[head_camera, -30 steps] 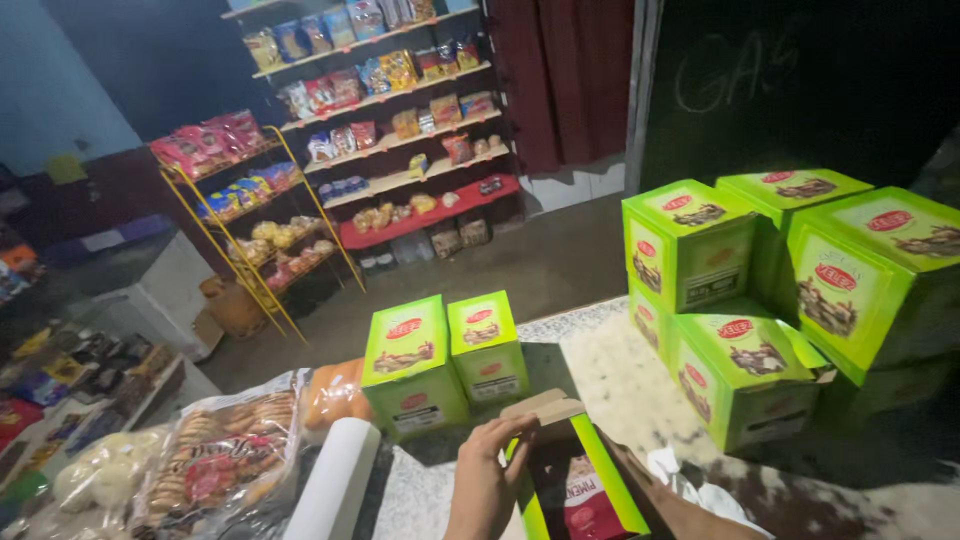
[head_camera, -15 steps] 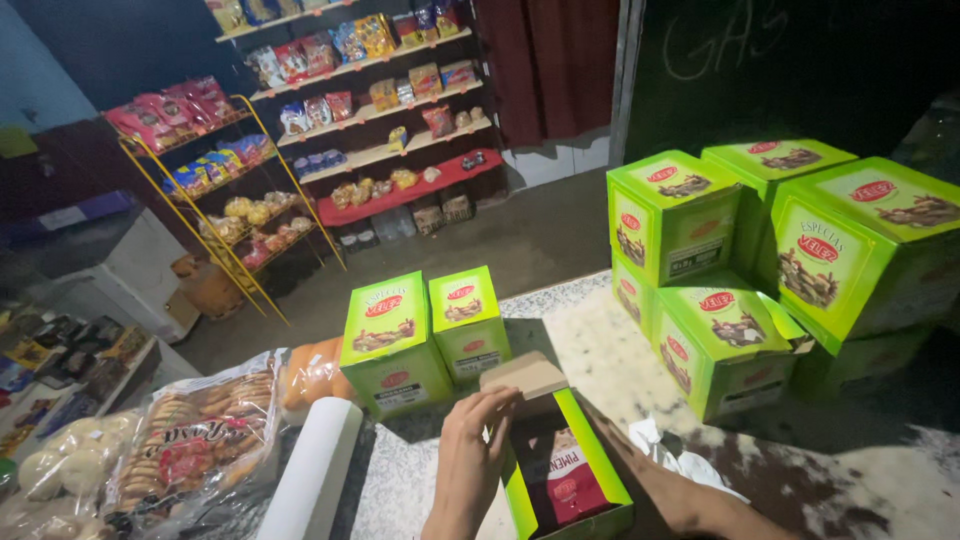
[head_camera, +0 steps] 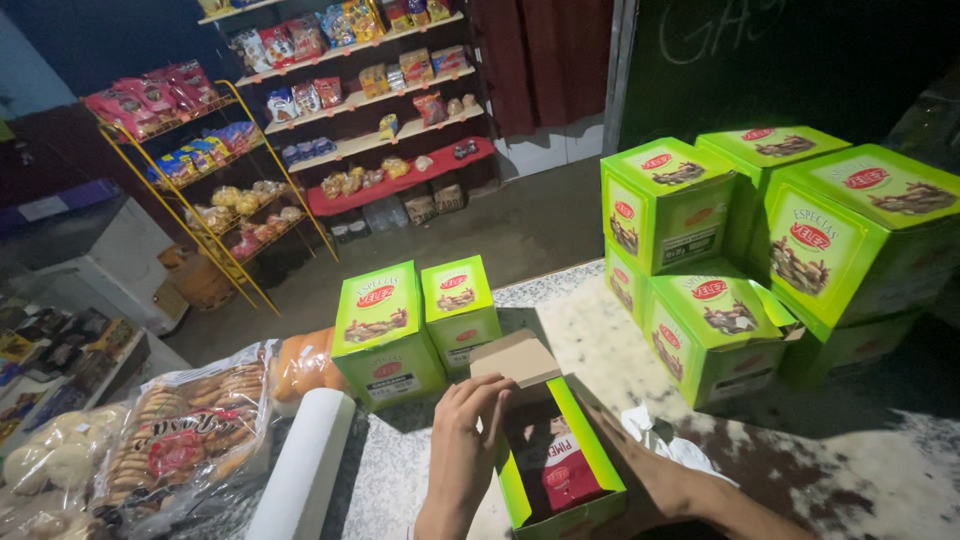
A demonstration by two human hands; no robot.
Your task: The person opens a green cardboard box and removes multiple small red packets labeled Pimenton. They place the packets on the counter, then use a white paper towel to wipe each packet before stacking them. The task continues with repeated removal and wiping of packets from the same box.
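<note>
An open green carton (head_camera: 590,462) lies on the speckled counter (head_camera: 620,350), its brown flap (head_camera: 515,357) raised at the far end. Red packets (head_camera: 562,480) lie inside it. My left hand (head_camera: 468,420) rests on the carton's left wall near the flap, fingers curled over the edge. My right forearm (head_camera: 690,485) runs along the carton's right side; the hand itself is hidden behind the carton wall. Two closed green boxes (head_camera: 410,325) stand upright just beyond the open carton.
A stack of larger green boxes (head_camera: 750,250) fills the counter's right side. A white roll (head_camera: 300,470), bagged cookies (head_camera: 185,440) and a crumpled white bag (head_camera: 660,440) lie near me. Snack shelves (head_camera: 370,110) and a yellow wire rack (head_camera: 215,190) stand across the floor.
The view has tilted down a little, so everything sits higher in frame. My left hand stays on the carton's left edge, fingers curling slightly more over it.
</note>
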